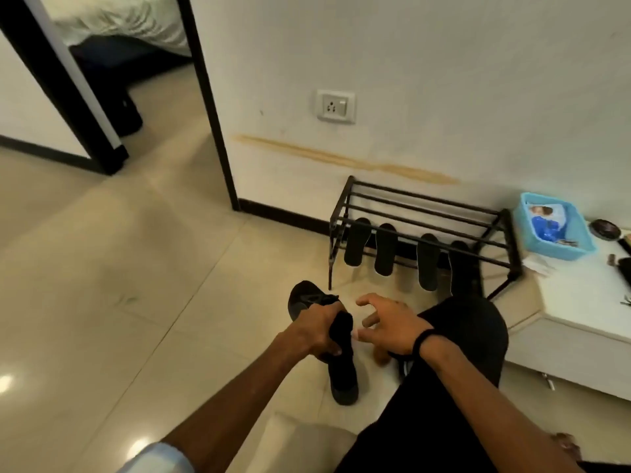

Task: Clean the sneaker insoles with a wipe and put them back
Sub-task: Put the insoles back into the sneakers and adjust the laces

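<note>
Tiled floor (153, 268), rack (420, 213) with four insoles (356, 242). Left hand (317, 331) grips soft, light sneaker (336, 353) at collar; right hand (389, 324) spread, empty.

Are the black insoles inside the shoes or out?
Out. Four insoles lean in a row under the shoe rack, against its lower bar.

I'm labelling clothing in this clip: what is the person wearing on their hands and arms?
Both hands are bare, with no gloves. The right hand has a thin black band around its wrist and a bare forearm. The left hand has a bare forearm too, with a rolled light blue sleeve near the elbow.
</note>
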